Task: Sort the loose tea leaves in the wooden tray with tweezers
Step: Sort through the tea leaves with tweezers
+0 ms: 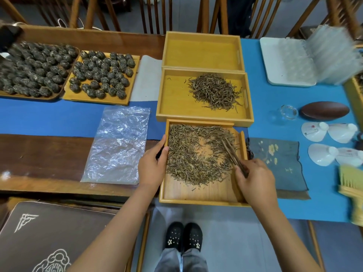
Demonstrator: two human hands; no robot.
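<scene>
Nearest, a shallow light wooden tray (200, 195) of loose dried tea leaves (196, 156) sits at the counter edge. Left hand (152, 165) grips its rim; right hand (255, 179) pinches brown wooden tweezers (232, 154), tips among leaves.

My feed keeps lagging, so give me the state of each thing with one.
Left hand: grips near tray's left rim.
Right hand: holds tweezers.
Tweezers: tips in leaves.
Near tray: leaves spread out.
Middle tray: one pile.
Far tray: empty.
Plastic bag: flat.
</scene>
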